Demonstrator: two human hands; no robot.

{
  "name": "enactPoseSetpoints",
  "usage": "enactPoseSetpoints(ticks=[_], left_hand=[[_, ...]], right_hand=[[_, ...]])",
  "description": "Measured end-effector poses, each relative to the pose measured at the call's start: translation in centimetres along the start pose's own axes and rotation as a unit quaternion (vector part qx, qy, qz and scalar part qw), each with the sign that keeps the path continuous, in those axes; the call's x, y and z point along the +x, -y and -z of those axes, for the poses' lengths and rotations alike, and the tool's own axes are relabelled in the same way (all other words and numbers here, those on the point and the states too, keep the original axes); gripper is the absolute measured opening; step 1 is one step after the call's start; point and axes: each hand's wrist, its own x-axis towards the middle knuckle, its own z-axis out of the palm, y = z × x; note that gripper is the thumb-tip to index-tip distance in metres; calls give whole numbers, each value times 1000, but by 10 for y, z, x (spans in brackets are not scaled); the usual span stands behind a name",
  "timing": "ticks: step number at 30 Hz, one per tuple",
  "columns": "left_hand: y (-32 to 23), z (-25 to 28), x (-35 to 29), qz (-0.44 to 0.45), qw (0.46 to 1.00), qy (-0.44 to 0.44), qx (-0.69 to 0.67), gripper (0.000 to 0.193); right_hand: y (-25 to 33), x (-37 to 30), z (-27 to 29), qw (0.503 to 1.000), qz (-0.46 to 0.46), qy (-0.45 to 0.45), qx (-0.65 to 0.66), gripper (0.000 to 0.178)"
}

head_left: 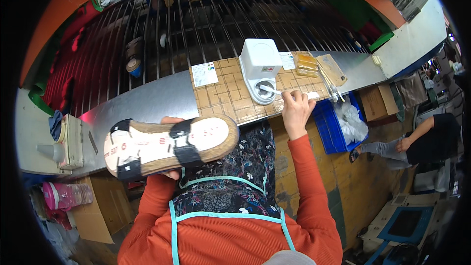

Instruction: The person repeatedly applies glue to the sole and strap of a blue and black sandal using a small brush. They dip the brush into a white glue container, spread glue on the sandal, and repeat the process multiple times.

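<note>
Left hand (169,147) gripping sandal (169,145); right hand (296,108) pinching brush (271,90) in white glue pot (261,69)

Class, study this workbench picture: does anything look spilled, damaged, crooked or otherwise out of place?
Nothing stands out. The left hand holds a sandal sole-up, the right hand dips a brush into the white dispenser; no spill shows.

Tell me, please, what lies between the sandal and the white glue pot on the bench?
In the head view, only the taped cardboard mat lies between the sandal and the white glue pot.
</note>
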Motion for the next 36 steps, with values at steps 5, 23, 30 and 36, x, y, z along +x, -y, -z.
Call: enactPoseSetpoints(ticks=[5, 23, 30, 36], left_hand=[[2, 12, 15, -21, 977, -211, -10, 130], [47, 67, 46, -99, 964, -241, 57, 112], [50, 46, 82, -115, 926, -247, 262, 111], [59, 35, 84, -114, 919, -255, 278, 102]], right_hand=[[-12, 6, 24, 999, 3, 10, 35, 10], [-17, 31, 16, 994, 78, 66, 49, 11], [-19, 32, 10, 989, 123, 74, 13, 15], [-23, 34, 4, 988, 143, 50, 21, 26]])
